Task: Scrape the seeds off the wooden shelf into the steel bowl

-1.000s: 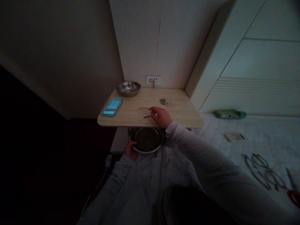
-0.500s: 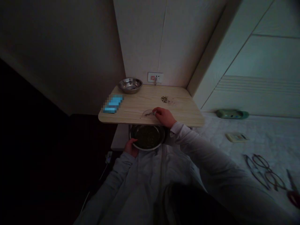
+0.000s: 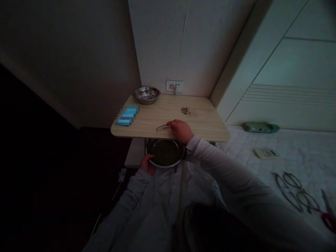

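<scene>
My right hand (image 3: 180,130) rests on the small wooden table (image 3: 207,124) near its front edge, fingers closed on a thin curved tool (image 3: 162,127) that points left. My left hand (image 3: 147,164) grips the rim of a steel bowl (image 3: 165,153) of dark bits, held just below the table's front edge. A small pile of dark bits (image 3: 184,110) lies further back on the tabletop.
An empty steel bowl (image 3: 146,95) stands at the table's back left, a blue pixelated object (image 3: 127,115) at its left edge. A wall socket (image 3: 174,85) is behind. On the bed to the right lie a green object (image 3: 258,127), a small booklet (image 3: 264,153) and eyeglasses (image 3: 295,190).
My right hand drew the thin tool toward the table's front edge, sweeping the loose dark bits there off the tabletop. My left hand kept holding the bowl under the edge.
</scene>
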`<state>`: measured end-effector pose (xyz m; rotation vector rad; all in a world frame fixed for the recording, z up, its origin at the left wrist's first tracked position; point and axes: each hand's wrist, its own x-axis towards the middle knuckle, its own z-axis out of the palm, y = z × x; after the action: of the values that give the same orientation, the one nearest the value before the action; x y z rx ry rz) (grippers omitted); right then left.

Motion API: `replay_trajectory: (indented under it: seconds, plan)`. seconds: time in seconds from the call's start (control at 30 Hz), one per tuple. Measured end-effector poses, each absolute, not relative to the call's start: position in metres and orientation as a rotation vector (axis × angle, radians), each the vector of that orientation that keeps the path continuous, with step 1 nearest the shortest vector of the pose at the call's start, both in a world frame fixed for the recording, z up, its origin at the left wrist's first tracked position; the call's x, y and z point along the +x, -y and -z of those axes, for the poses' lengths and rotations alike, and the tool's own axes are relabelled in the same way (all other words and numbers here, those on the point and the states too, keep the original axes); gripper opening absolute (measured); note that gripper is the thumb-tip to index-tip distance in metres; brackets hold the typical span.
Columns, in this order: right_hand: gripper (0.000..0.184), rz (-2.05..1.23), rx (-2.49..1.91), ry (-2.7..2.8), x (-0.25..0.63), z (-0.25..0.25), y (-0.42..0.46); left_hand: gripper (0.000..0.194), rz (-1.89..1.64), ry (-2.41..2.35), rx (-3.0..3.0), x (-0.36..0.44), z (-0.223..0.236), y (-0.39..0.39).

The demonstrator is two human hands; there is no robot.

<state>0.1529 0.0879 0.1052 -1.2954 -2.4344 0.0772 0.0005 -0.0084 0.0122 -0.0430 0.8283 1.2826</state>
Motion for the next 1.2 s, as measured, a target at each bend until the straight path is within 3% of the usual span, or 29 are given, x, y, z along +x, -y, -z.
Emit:
replay_trajectory:
  seconds: [0.7, 1.2]
  plan:
    - [0.033, -0.097, -1.245, 2.477, 0.157, -0.109, -0.077, 0.031, -1.293, -0.836, -0.029, 0.0, -0.014, 0.008]
    - [0.026, -0.371, -1.358, 2.254, 0.14, -0.108, -0.063, 0.026, -1.249, -0.829, -0.02, -0.001, -0.014, 0.008]
